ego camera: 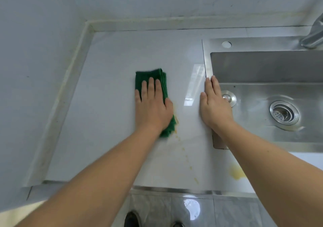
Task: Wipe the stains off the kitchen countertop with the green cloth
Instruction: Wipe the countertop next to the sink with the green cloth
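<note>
A folded green cloth (150, 77) lies on the white countertop (108, 108), near its middle. My left hand (153, 108) presses flat on the cloth with straight fingers and covers most of it. A thin yellow smear (176, 122) runs along the cloth's right edge, and a trail of small yellow specks (185, 151) leads toward the front edge. A larger yellow stain (236, 173) sits near the front right, partly under my right forearm. My right hand (214, 106) rests flat with straight fingers on the seam between countertop and sink rim.
A stainless steel sink (262, 69) fills the right side, with a drain strainer (284, 113) and a faucet (312, 34) at the far right. Walls close off the left and back. The counter's front edge (171, 189) drops to a tiled floor where shoes show.
</note>
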`<move>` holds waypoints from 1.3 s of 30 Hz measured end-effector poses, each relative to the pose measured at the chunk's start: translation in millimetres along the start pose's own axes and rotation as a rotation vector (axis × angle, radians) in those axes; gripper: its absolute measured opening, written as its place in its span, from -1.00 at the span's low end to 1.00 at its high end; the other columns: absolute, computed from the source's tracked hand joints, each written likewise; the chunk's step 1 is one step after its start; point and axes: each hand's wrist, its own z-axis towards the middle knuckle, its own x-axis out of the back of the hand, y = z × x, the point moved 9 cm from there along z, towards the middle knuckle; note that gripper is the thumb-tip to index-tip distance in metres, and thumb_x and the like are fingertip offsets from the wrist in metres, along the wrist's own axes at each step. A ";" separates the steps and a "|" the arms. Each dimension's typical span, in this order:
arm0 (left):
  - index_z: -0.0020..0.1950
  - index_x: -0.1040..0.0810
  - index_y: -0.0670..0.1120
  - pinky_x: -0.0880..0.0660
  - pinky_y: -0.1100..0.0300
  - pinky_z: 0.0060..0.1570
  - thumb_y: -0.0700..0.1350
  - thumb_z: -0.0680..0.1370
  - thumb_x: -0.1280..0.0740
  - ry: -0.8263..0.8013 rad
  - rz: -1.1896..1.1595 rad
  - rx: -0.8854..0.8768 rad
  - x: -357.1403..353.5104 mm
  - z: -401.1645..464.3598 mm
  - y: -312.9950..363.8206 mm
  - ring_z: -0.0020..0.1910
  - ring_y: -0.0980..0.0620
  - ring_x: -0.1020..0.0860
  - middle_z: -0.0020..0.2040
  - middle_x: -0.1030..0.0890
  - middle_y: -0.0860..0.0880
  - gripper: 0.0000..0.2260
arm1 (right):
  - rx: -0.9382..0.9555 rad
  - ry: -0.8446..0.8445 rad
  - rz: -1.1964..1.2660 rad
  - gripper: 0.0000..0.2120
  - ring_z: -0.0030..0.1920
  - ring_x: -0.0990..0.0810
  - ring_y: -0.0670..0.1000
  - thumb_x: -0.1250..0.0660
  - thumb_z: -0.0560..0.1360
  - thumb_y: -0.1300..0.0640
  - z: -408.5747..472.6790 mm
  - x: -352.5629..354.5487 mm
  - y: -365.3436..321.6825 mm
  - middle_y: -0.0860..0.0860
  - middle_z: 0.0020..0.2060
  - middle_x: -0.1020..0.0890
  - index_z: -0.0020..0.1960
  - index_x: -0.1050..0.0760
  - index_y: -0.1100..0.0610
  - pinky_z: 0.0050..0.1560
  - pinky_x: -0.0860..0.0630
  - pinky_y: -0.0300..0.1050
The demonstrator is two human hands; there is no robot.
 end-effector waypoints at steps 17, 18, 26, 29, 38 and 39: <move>0.63 0.02 -0.10 0.14 -0.13 0.55 0.09 0.60 0.02 0.001 -0.015 0.005 -5.2 48.5 40.3 0.60 -0.09 0.09 0.63 0.01 -0.08 -0.38 | 0.013 0.007 0.066 -0.48 0.39 -0.36 0.09 0.06 0.65 0.04 3.4 -3.9 3.5 -0.12 0.57 0.10 0.59 0.06 0.04 0.29 -0.37 0.21; 0.63 0.02 -0.10 0.14 -0.13 0.55 0.09 0.60 0.02 -0.001 -0.010 0.014 -6.3 59.6 39.9 0.60 -0.09 0.08 0.63 0.01 -0.08 -0.38 | 0.021 0.010 0.059 -0.48 0.39 -0.35 0.08 0.06 0.66 0.04 3.0 -5.0 2.1 -0.13 0.57 0.10 0.59 0.05 0.04 0.29 -0.37 0.20; 0.63 0.05 -0.13 0.12 -0.14 0.55 0.06 0.58 0.05 -0.019 -0.036 -0.035 -8.7 -43.4 51.6 0.60 -0.11 0.09 0.63 0.04 -0.11 -0.37 | 0.000 0.012 0.052 -0.49 0.29 -0.45 0.17 0.08 0.66 0.03 -0.8 2.1 -0.2 -0.14 0.57 0.09 0.58 0.04 0.03 0.11 -0.48 0.10; 0.63 0.08 -0.10 0.13 -0.15 0.54 0.08 0.58 0.03 -0.095 -0.056 -0.131 -19.3 -131.7 52.9 0.60 -0.07 0.17 0.63 0.11 -0.09 -0.35 | -0.005 0.002 0.054 -0.49 0.29 -0.45 0.18 0.08 0.66 0.03 -2.0 4.0 -1.5 -0.13 0.57 0.10 0.58 0.05 0.05 0.07 -0.49 0.10; 0.63 0.04 -0.08 0.16 -0.13 0.55 0.10 0.54 0.01 -0.092 -0.027 -0.072 -19.8 -96.8 48.4 0.60 -0.06 0.14 0.64 0.07 -0.07 -0.33 | -0.004 -0.014 0.084 -0.49 0.19 -0.51 0.21 0.06 0.66 0.03 0.7 -1.8 0.5 -0.13 0.57 0.11 0.58 0.05 0.05 -0.01 -0.52 0.10; 0.63 0.05 -0.09 0.16 -0.13 0.55 0.09 0.55 0.02 -0.078 -0.024 -0.059 -17.7 -76.5 52.2 0.60 -0.07 0.13 0.64 0.06 -0.08 -0.34 | 0.001 -0.006 0.082 -0.48 0.14 -0.53 0.23 0.05 0.66 0.02 2.3 -1.5 2.2 -0.13 0.57 0.11 0.58 0.05 0.05 -0.04 -0.53 0.11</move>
